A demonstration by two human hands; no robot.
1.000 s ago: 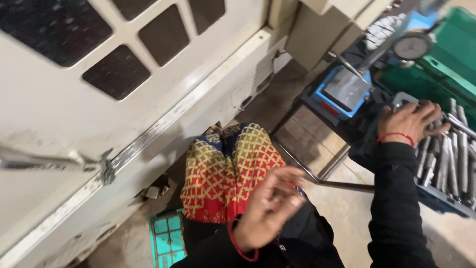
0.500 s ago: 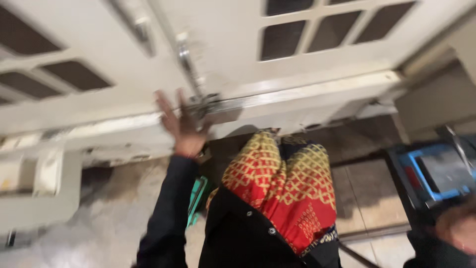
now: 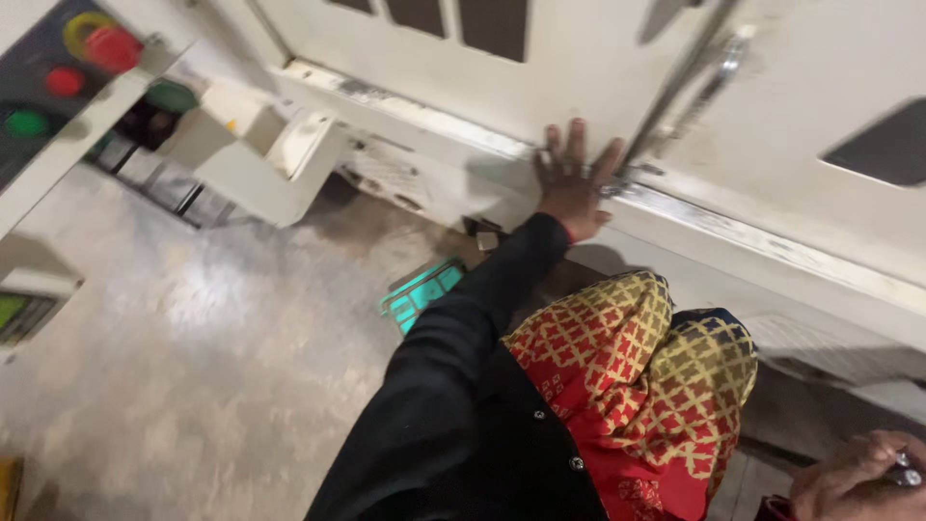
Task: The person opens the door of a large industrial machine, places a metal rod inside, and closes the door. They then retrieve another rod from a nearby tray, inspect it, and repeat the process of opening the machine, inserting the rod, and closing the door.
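At the bottom right corner, the right hand (image 3: 854, 478) curls around a small shiny metal piece (image 3: 905, 471), mostly hidden. Farther out, the left hand (image 3: 571, 179) lies flat, fingers spread, on the cream machine door (image 3: 598, 58) just beside its metal handle (image 3: 687, 77); the door's lower edge is scuffed and grimy.

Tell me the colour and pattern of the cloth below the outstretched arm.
The cloth is red with a yellow lattice pattern and a dark blue patch, seen in the head view.

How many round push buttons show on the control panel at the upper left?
3: a large red button in a yellow ring, a small red button below it, and a green button lowest. Others may lie outside the frame.
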